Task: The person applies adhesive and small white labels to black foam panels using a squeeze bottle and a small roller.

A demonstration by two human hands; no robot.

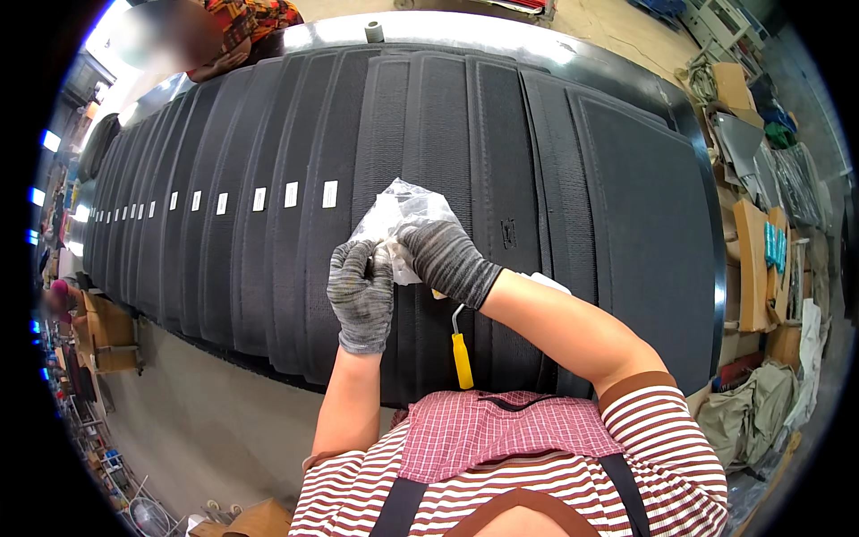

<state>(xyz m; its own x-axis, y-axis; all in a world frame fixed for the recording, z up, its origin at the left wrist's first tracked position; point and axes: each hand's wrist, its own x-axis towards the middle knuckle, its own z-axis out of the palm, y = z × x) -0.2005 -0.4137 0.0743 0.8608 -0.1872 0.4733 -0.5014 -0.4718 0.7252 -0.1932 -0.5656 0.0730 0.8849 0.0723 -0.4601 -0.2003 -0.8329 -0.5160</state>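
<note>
My left hand (pixel 361 297), in a grey knitted glove, has its fingers closed on the edge of a clear plastic bag (pixel 404 199). My right hand (pixel 447 259), gloved alike, pinches the same bag from the other side, close to the left fingertips. Something whitish shows through the crumpled plastic, too unclear to name. Beneath both hands, black ribbed mats (pixel 501 107) overlap in a long row on the table. Below my right wrist lies a yellow-handled tool (pixel 462 360) with a bent metal rod; its head is mostly hidden.
White labels (pixel 291 194) sit on the mats in a line to the left. A small roll (pixel 374 32) stands on the table's far edge. Another person's arm (pixel 222 61) rests at the far left. Cardboard (pixel 753 264) and grey-green cloth (pixel 747 412) are stacked along the right side.
</note>
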